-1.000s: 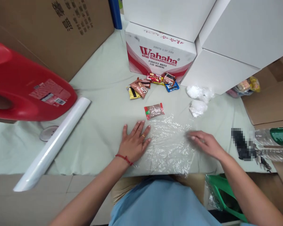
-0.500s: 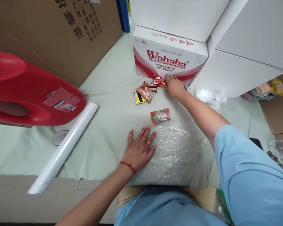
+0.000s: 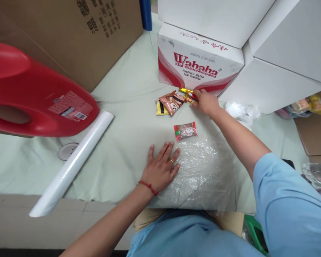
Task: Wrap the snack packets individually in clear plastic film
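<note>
Across the near part of the desk (image 3: 120,142), clear film (image 3: 203,171) is lying loosely spread, wrinkled and shining; taking its middle as the clock's centre, 12 pointing away from the person.

- Left hand (image 3: 160,167), 9 o'clock: resting palm down, fingers fanned, thumb side overlapping the film's margin. Gripping nothing.
- Right hand (image 3: 207,103), 12 o'clock: reaching long, fingertips touching red-and-yellow packets (image 3: 191,97) in front of the water box (image 3: 200,57). Fingers are curling over; cannot tell whether they are pinching one.
- Lone packet (image 3: 186,131), 11 o'clock: lying flat just beyond the film, red at both ends.
- Brown packets (image 3: 171,101), farther out at 11: overlapping a yellow packet (image 3: 162,108).
- Crumpled plastic (image 3: 235,109), 1 o'clock: sitting beyond the right forearm.
- Roll (image 3: 72,164), 9 o'clock: lying slantwise, near end jutting past the desk. Red jug (image 3: 45,103), 10 o'clock: looming beside it.

Handling, my judgement: film is looking very light, limp, clingy, prone to folding on itself; best held by two corners, kept taut. Packets are seeming light and slick, contents perhaps crushable; best pinched at the flat sealed ends, sparing the middles.
</note>
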The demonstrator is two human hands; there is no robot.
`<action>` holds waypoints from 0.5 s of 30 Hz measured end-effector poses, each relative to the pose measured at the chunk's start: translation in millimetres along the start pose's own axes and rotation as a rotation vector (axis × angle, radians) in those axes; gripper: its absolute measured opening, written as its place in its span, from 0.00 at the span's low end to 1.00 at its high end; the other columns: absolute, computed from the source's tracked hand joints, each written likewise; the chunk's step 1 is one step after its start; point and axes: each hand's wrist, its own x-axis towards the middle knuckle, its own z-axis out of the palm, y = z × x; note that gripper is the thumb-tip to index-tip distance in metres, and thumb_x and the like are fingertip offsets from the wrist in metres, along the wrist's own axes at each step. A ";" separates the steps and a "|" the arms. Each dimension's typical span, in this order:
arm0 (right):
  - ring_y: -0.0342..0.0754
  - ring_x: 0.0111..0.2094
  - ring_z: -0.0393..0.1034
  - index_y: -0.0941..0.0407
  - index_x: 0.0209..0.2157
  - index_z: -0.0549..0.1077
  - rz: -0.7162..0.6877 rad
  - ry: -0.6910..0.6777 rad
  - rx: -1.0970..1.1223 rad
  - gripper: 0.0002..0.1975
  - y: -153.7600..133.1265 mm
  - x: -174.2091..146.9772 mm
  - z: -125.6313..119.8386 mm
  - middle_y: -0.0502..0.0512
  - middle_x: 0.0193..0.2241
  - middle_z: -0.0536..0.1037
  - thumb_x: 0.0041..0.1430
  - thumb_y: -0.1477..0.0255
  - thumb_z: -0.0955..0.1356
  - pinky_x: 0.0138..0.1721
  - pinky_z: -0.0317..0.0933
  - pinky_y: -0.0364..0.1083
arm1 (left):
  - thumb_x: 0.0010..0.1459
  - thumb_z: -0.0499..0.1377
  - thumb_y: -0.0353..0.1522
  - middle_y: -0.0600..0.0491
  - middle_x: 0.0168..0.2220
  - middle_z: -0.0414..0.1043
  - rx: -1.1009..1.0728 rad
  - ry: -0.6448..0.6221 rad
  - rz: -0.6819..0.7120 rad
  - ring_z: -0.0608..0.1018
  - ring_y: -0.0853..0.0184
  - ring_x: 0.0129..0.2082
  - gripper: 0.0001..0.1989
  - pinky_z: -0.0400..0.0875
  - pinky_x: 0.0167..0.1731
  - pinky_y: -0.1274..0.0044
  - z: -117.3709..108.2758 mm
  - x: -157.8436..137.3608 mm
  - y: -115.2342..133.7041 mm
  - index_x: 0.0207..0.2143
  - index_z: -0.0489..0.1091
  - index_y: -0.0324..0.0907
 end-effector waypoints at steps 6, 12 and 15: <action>0.64 0.47 0.73 0.55 0.53 0.75 0.119 0.206 0.322 0.19 6.4 -6.1 9.9 0.65 0.46 0.80 0.69 0.62 0.63 0.46 0.67 0.57 | 0.72 0.49 0.43 0.46 0.75 0.51 -0.009 -0.015 -0.010 0.59 0.54 0.73 0.27 0.36 0.71 0.46 -0.4 -0.1 1.7 0.70 0.61 0.50; 0.53 0.33 0.74 0.55 0.51 0.77 0.113 0.066 0.901 0.24 28.0 -58.7 -10.7 0.56 0.33 0.81 0.60 0.55 0.71 0.35 0.69 0.50 | 0.73 0.46 0.43 0.45 0.75 0.49 -0.007 -0.037 -0.011 0.56 0.55 0.75 0.27 0.34 0.71 0.45 1.7 -0.5 3.3 0.71 0.59 0.49; 0.51 0.35 0.74 0.54 0.47 0.80 -0.044 -0.086 0.972 0.22 22.9 -77.1 -17.8 0.54 0.35 0.82 0.57 0.54 0.73 0.38 0.69 0.49 | 0.73 0.46 0.42 0.44 0.76 0.48 0.005 -0.056 -0.052 0.56 0.53 0.75 0.27 0.32 0.70 0.42 2.2 -9.2 13.9 0.71 0.58 0.49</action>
